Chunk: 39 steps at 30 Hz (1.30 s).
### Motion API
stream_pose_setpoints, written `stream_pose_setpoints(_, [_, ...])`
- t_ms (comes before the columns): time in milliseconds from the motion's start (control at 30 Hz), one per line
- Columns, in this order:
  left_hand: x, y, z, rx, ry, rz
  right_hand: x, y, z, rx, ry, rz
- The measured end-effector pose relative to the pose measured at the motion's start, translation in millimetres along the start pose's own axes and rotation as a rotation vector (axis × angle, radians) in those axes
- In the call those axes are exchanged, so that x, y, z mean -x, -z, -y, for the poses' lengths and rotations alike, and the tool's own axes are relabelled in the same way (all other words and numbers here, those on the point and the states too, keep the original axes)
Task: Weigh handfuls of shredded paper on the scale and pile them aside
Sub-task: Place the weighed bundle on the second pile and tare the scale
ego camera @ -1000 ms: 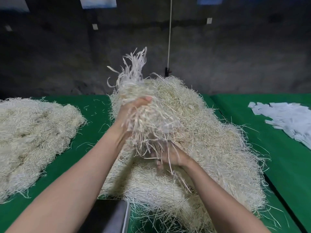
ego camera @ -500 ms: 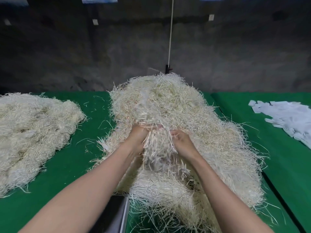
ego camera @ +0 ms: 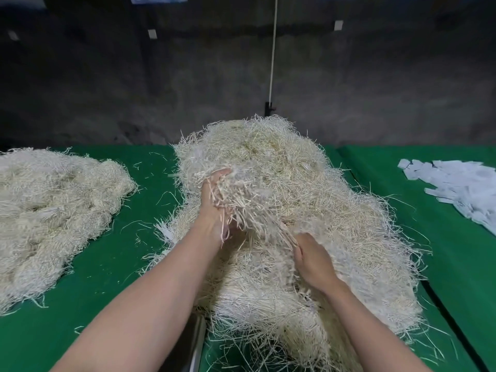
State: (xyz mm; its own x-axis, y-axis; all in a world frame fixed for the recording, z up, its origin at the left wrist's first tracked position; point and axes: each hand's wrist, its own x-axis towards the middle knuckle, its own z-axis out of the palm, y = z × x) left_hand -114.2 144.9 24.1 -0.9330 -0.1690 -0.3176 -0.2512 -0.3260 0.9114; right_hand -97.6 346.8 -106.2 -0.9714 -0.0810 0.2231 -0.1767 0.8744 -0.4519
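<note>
A tall heap of cream shredded paper (ego camera: 290, 167) fills the middle of the green table. My left hand (ego camera: 213, 202) is raised at the heap's left side and grips a clump of shredded paper (ego camera: 249, 202) whose strands trail down to the right. My right hand (ego camera: 312, 261) sits lower on the heap's front, back up, with its fingers curled into the trailing end of that clump. A dark flat slab with a metal edge, apparently the scale (ego camera: 194, 345), shows at the bottom centre, mostly hidden by my left forearm and the paper.
A second, flatter pile of shredded paper (ego camera: 53, 210) lies on the left of the green table (ego camera: 150, 253). White paper slips (ego camera: 456, 186) are spread at the right. A dark seam (ego camera: 451, 318) splits the table on the right. A dark wall stands behind.
The clump held high a second ago came down onto the heap. My left hand has since risen with a clump, and my right hand has dropped lower and to the right.
</note>
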Motion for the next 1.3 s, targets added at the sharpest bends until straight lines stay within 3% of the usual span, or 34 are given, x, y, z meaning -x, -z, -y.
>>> stream_pose_setpoints(133, [-11, 16, -23, 0.003, 0.008, -0.068, 28, -4, -64, 0.231, -0.316, 0.153])
stream_pose_setpoints(200, [-8, 20, -37, -0.019, -0.046, -0.066, 24, 2, -63, 0.261, -0.364, 0.18])
stream_pose_setpoints(300, [1, 24, -38, -0.018, -0.027, -0.085, -2, 38, -14, 0.077, -0.292, 0.15])
stream_pose_setpoints(400, [15, 34, -35, -0.014, -0.029, -0.113, -21, 89, 41, -0.052, -0.096, -0.139])
stream_pose_setpoints(467, [26, 39, -43, -0.018, -0.094, -0.113, -23, 114, 76, -0.407, 0.047, -0.28])
stream_pose_setpoints(533, [34, 44, -51, 0.019, -0.17, -0.103, -21, 122, 113, -0.86, 0.193, -0.098])
stream_pose_setpoints(567, [38, 49, -53, 0.035, -0.163, -0.099, -23, 116, 128, -0.946, 0.218, 0.059])
stream_pose_setpoints(667, [51, 61, -64, 0.047, -0.186, -0.078, -22, 67, 168, -0.682, 0.18, 0.483])
stream_pose_setpoints(733, [53, 71, -73, -0.021, -0.324, -0.063, -13, 26, 184, -0.653, 0.091, 0.586])
stream_pose_setpoints(833, [40, 100, -78, -0.338, -0.595, -0.093, -1, -7, 190, -1.015, -0.194, 0.483])
stream_pose_setpoints(900, [26, 124, -67, -0.737, -0.715, -0.091, 2, -10, 196, -1.464, -0.457, 0.507])
stream_pose_setpoints(1000, [18, 148, -39, -1.356, -0.79, -0.026, 7, -11, 215, -1.733, -0.62, 0.531])
stream_pose_setpoints(1167, [28, 168, -16, -1.78, -0.875, 0.076, 27, -20, 248, -1.77, -0.408, 0.663])
stream_pose_setpoints(1300, [47, 172, -1, -1.898, -0.874, 0.202, 40, -26, 260, -1.5, -0.494, 0.575])
